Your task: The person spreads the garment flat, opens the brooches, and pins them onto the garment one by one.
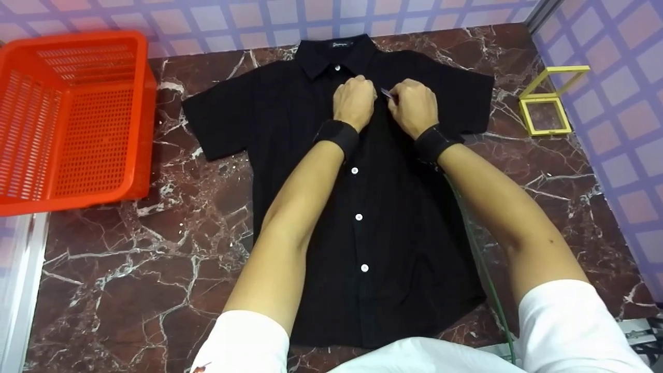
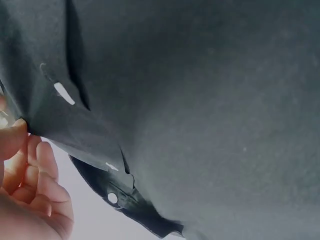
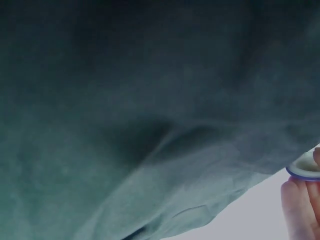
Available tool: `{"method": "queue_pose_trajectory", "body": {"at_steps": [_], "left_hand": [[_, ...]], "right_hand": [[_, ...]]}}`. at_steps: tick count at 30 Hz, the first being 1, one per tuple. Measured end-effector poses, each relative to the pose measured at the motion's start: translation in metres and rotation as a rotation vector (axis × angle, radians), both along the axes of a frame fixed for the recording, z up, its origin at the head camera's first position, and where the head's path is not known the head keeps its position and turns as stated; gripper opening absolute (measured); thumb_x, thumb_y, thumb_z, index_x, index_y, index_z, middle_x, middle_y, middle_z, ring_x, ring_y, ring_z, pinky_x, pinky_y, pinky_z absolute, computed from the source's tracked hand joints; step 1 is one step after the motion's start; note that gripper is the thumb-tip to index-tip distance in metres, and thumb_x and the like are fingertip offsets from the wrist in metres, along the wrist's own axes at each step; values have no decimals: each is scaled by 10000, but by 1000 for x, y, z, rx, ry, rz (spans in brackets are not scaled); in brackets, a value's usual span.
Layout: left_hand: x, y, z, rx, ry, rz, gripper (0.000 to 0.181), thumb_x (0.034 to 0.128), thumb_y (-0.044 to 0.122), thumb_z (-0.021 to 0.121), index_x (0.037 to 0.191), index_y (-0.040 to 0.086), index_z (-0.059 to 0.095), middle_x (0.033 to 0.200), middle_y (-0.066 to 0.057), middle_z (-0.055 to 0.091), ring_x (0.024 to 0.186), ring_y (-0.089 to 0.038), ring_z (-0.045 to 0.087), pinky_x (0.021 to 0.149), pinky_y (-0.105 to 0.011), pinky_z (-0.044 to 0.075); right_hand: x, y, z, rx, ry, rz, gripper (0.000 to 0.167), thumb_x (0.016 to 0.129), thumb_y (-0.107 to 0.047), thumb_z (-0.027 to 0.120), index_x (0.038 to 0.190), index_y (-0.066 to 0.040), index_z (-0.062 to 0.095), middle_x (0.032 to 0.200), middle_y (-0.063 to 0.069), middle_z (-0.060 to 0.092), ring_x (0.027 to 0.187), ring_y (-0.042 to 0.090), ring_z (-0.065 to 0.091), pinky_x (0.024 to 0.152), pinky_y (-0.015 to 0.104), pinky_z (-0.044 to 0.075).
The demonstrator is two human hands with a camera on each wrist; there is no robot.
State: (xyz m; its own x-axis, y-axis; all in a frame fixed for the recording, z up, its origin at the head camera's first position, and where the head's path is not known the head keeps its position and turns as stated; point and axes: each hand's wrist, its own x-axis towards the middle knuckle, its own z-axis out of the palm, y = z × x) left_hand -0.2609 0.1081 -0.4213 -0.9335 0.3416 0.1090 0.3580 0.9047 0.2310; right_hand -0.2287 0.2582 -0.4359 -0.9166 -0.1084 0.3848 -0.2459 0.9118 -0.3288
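A black short-sleeved shirt [image 1: 305,207] lies face up, collar to the far side, white buttons down its front. Over the upper chest, near the placket, my left hand [image 1: 356,101] pinches the cloth; the left wrist view shows thumb and finger of this hand [image 2: 35,187] at the fabric edge. Just right of it, above the chest, my right hand [image 1: 416,106] holds a small thin piece [image 1: 387,94]. In the right wrist view the piece [image 3: 306,167] has a pale curved face and blue rim, partly cut off, beside the right fingers [image 3: 297,205]. Its exact kind is unclear.
A red plastic basket [image 1: 140,129] stands at the left on the dark marbled table [image 1: 129,290]. An open yellow-framed case [image 1: 525,116] is at the right. Checkered walls [image 1: 217,26] border the back and right. A green cord [image 1: 484,264] runs beside the right arm.
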Motion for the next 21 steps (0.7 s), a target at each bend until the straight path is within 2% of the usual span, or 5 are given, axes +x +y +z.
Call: {"method": "queue_pose_trajectory", "body": {"at_steps": [11,21], "left_hand": [[2,2,1,-15,9,-1,233,1023,244,557,1053,132,759,1108,-48,683,1066,-259,644,926,-398,500],[4,0,-2,14,22,5,217,1013,217,571,1025,122,766,1072,-64,693,1031,-270,656,910,-397,508]], "right_hand": [[-2,-10,0,28,1,-22,176,884,-108,665,972,13,760,946,164,710,888,396,678,783,531,544],[-4,-16,-2,-12,2,-41,152,888,-109,666,919,23,735,908,191,701,863,430,675,779,547,535]]}}
